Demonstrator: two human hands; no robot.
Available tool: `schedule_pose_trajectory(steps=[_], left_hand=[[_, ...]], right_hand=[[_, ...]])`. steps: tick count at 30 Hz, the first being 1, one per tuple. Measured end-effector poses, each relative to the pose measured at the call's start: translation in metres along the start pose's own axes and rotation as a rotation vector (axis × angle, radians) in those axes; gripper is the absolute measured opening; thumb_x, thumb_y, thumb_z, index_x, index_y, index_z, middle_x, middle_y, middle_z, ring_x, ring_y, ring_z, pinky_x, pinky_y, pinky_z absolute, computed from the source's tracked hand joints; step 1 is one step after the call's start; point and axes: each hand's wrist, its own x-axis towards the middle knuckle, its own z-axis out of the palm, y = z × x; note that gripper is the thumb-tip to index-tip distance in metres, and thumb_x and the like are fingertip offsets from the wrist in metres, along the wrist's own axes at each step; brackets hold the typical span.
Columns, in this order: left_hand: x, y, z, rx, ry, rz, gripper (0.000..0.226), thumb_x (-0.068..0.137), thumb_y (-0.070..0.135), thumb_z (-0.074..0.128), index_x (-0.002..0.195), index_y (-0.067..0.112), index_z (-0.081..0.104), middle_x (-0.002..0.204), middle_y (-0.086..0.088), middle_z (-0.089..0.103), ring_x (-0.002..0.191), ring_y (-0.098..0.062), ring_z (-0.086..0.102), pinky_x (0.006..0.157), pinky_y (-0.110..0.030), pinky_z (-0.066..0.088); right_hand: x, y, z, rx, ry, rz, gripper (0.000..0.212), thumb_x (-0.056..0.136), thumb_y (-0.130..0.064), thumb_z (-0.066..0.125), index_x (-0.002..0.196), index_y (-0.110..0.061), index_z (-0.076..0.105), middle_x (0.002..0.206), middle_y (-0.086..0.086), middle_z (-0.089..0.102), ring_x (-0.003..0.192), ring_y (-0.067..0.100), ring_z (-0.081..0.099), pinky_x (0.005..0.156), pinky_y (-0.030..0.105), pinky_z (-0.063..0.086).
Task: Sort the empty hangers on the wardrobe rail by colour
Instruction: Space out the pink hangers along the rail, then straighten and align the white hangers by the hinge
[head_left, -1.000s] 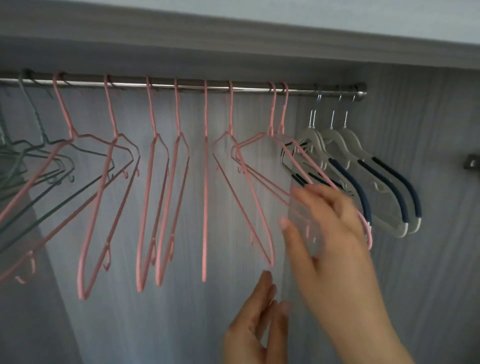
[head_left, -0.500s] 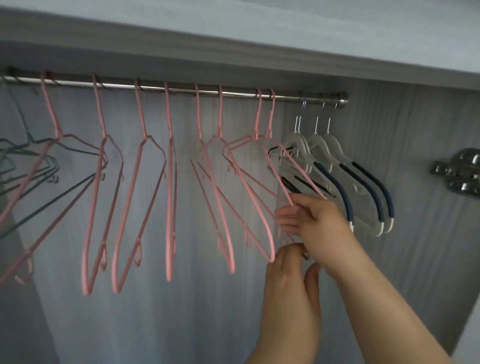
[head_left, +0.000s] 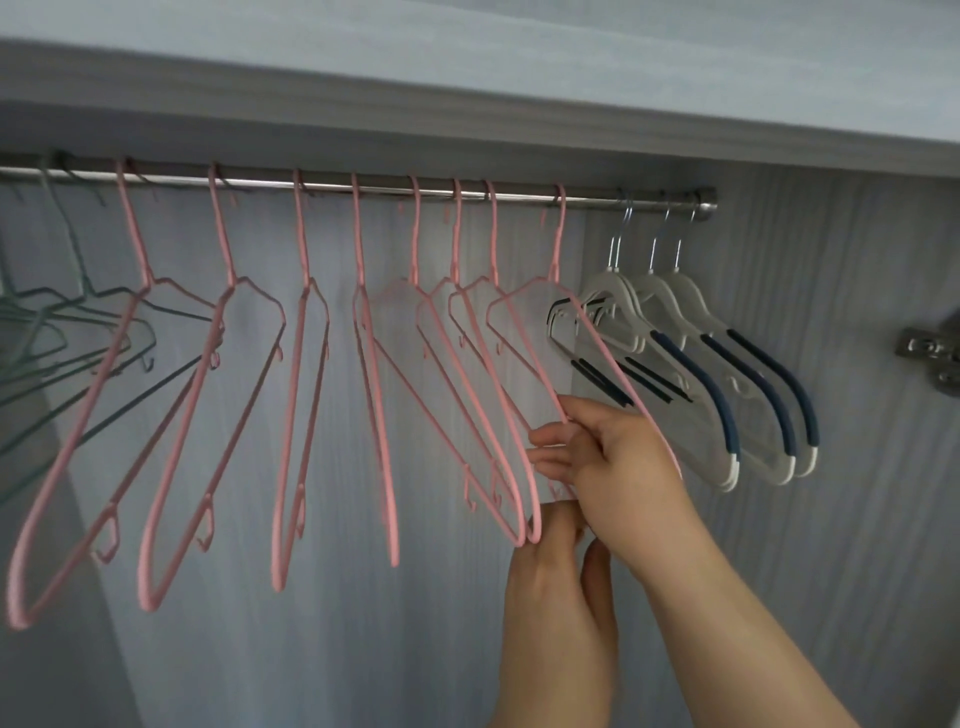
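A steel rail (head_left: 587, 195) runs across the wardrobe. Grey-green wire hangers (head_left: 67, 332) hang at its far left, several pink wire hangers (head_left: 291, 395) fill the middle, and three white hangers with navy grips (head_left: 727, 374) hang at the right end. My right hand (head_left: 608, 457) pinches the lower bar of the rightmost pink hanger (head_left: 558, 249), which stands a little apart from the others. My left hand (head_left: 556, 577) reaches up just below it, its fingertips curled at the bottom corners of the neighbouring pink hangers; the right hand partly hides them.
A shelf board (head_left: 467, 104) sits close above the rail. The grey wardrobe back panel (head_left: 363, 623) lies behind the hangers. A metal door hinge (head_left: 930, 353) is fixed on the right side wall.
The rightmost pink hanger has slid right along the rail, away from its neighbour. My left hand has risen to the hangers' lower corners, and my right hand has closed on the bar.
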Motion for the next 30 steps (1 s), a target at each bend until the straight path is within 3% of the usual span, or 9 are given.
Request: schedule_pose_trajectory(steps=[5, 7, 9, 12, 14, 16, 19, 22, 30], left_hand=[[-0.019, -0.010, 0.010, -0.167, 0.029, -0.174, 0.069, 0.071, 0.033, 0.055, 0.133, 0.041, 0.026, 0.126, 0.027, 0.035, 0.105, 0.020, 0.044, 0.086, -0.001, 0.038], [-0.032, -0.014, 0.019, -0.272, -0.013, -0.337, 0.080, 0.064, 0.042, 0.061, 0.132, 0.038, 0.020, 0.133, 0.021, 0.030, 0.103, 0.021, 0.045, 0.079, 0.001, 0.040], [-0.041, -0.013, 0.028, -0.355, -0.058, -0.448, 0.066, 0.060, 0.039, 0.069, 0.114, 0.058, 0.036, 0.124, 0.010, 0.046, 0.096, 0.012, 0.052, 0.072, 0.000, 0.042], [-0.040, 0.000, 0.033, -0.290, -0.078, -0.304, 0.065, 0.054, 0.064, 0.063, 0.109, 0.073, 0.030, 0.123, 0.025, 0.047, 0.110, 0.013, 0.045, 0.084, -0.004, 0.041], [-0.034, 0.012, 0.034, -0.270, -0.162, -0.186, 0.080, 0.064, 0.076, 0.043, 0.132, 0.058, 0.004, 0.144, 0.030, 0.015, 0.130, 0.013, 0.021, 0.104, -0.013, 0.029], [-0.024, 0.020, 0.034, -0.216, -0.247, -0.124, 0.077, 0.071, 0.072, 0.034, 0.131, 0.047, -0.008, 0.144, 0.031, -0.003, 0.133, 0.014, 0.004, 0.112, -0.016, 0.016], [-0.009, 0.023, 0.032, -0.193, -0.205, -0.084, 0.053, 0.077, 0.061, 0.036, 0.124, 0.054, 0.015, 0.130, 0.045, 0.019, 0.126, 0.015, 0.025, 0.105, -0.009, 0.024], [-0.003, 0.017, 0.029, -0.173, -0.114, -0.052, 0.040, 0.080, 0.047, 0.039, 0.119, 0.052, 0.042, 0.127, 0.034, 0.041, 0.121, 0.009, 0.038, 0.102, -0.016, 0.034], [-0.011, 0.016, 0.026, -0.065, -0.072, 0.017, 0.051, 0.082, 0.041, 0.038, 0.132, 0.048, 0.027, 0.141, 0.032, 0.023, 0.128, 0.020, 0.018, 0.099, 0.004, 0.013]], right_hand=[[-0.027, -0.025, -0.032, -0.446, 0.142, -0.366, 0.035, 0.091, -0.021, 0.048, 0.126, -0.019, 0.052, 0.117, -0.006, 0.058, 0.109, 0.008, 0.054, 0.080, 0.003, 0.035], [-0.026, -0.035, -0.055, -0.459, 0.233, -0.431, 0.034, 0.088, -0.017, 0.054, 0.122, -0.020, 0.056, 0.111, -0.009, 0.054, 0.105, 0.006, 0.052, 0.087, 0.008, 0.035], [-0.012, -0.032, -0.070, -0.463, 0.199, -0.327, 0.036, 0.087, -0.013, 0.055, 0.122, -0.019, 0.056, 0.115, -0.004, 0.058, 0.110, 0.012, 0.053, 0.091, 0.017, 0.036], [0.002, -0.016, -0.072, -0.325, 0.041, -0.077, 0.030, 0.091, -0.011, 0.050, 0.120, -0.015, 0.056, 0.118, 0.004, 0.062, 0.107, 0.014, 0.055, 0.092, 0.022, 0.037], [0.005, -0.004, -0.068, -0.138, -0.008, 0.025, 0.026, 0.093, -0.009, 0.047, 0.116, -0.014, 0.058, 0.112, 0.007, 0.065, 0.101, 0.015, 0.059, 0.097, 0.028, 0.044], [0.005, 0.004, -0.065, 0.107, -0.024, 0.121, 0.028, 0.094, -0.004, 0.042, 0.118, -0.006, 0.055, 0.106, 0.010, 0.066, 0.092, 0.014, 0.063, 0.090, 0.025, 0.053], [0.004, 0.009, -0.060, 0.379, -0.049, 0.172, 0.031, 0.094, 0.004, 0.036, 0.121, 0.002, 0.050, 0.094, 0.010, 0.065, 0.082, 0.012, 0.066, 0.074, 0.015, 0.056], [0.003, 0.010, -0.054, 0.435, -0.070, 0.151, 0.030, 0.093, 0.005, 0.036, 0.117, 0.000, 0.053, 0.096, 0.012, 0.067, 0.077, 0.009, 0.070, 0.070, 0.013, 0.056], [0.001, 0.007, -0.043, 0.475, -0.116, 0.123, 0.027, 0.093, 0.004, 0.037, 0.107, -0.006, 0.058, 0.093, 0.010, 0.067, 0.074, 0.005, 0.070, 0.071, 0.011, 0.055]])
